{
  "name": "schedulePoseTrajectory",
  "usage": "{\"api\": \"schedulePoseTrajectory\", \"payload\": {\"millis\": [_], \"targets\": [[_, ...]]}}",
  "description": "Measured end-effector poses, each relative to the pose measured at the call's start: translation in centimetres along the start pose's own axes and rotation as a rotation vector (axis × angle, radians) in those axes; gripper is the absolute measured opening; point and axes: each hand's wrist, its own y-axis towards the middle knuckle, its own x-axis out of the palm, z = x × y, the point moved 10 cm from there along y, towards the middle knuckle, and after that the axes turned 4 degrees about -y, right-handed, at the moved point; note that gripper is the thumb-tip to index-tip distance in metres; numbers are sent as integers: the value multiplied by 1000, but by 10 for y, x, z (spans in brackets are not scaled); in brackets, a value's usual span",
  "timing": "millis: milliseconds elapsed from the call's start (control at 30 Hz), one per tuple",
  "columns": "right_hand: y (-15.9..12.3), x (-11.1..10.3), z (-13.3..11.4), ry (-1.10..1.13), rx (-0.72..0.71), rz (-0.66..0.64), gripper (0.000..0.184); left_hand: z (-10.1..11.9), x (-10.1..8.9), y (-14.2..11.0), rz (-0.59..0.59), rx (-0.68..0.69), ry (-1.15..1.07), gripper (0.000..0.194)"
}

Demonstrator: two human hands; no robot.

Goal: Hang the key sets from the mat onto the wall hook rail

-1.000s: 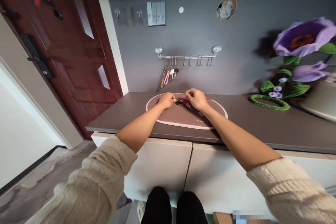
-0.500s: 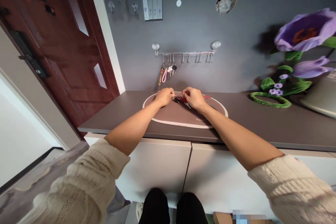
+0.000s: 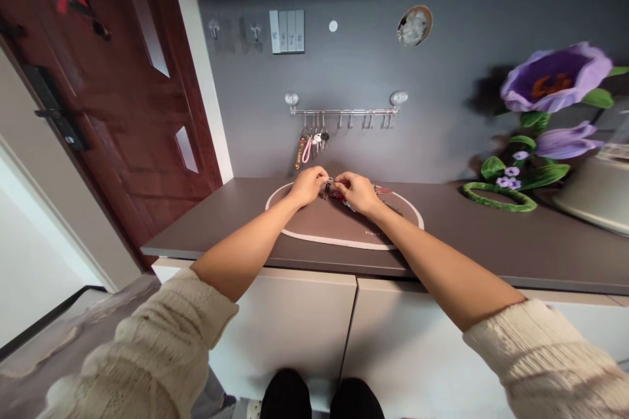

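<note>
Over a brown oval mat (image 3: 324, 229) with a pale rim, my two hands meet at a small metal key ring (image 3: 330, 180). My left hand (image 3: 309, 186) pinches it from the left, thumb and fingers pressed together. From the other side my right hand (image 3: 358, 192) grips it with its fingertips. A dark key (image 3: 327, 190) hangs below the ring. More keys and red pieces (image 3: 340, 196) lie on the mat, partly covered by my right hand.
A clear hook rail (image 3: 346, 112) on the grey wall carries several keys (image 3: 318, 139) and a pink strap (image 3: 306, 149) at its left end. Purple fabric flowers (image 3: 555, 78) with a green ring base (image 3: 498, 198) stand right on the counter (image 3: 457, 242). A red door (image 3: 122, 91) is left.
My hands have come slightly closer together, and the ring now shows between their fingertips with a dark key hanging down. The camera view has tipped up a little.
</note>
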Motion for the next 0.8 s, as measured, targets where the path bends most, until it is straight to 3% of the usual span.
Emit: {"api": "schedulePoseTrajectory", "payload": {"millis": [267, 467, 800], "targets": [[-2, -8, -3, 134, -12, 59, 14, -15, -1, -1, 104, -118, -361, 9], [-2, -9, -1, 250, 3, 82, 15, -16, 3, -5, 116, -180, -543, 9], [-1, -17, 2, 263, -30, 139, 14, -13, 11, -6, 92, -173, -646, 15]]}}
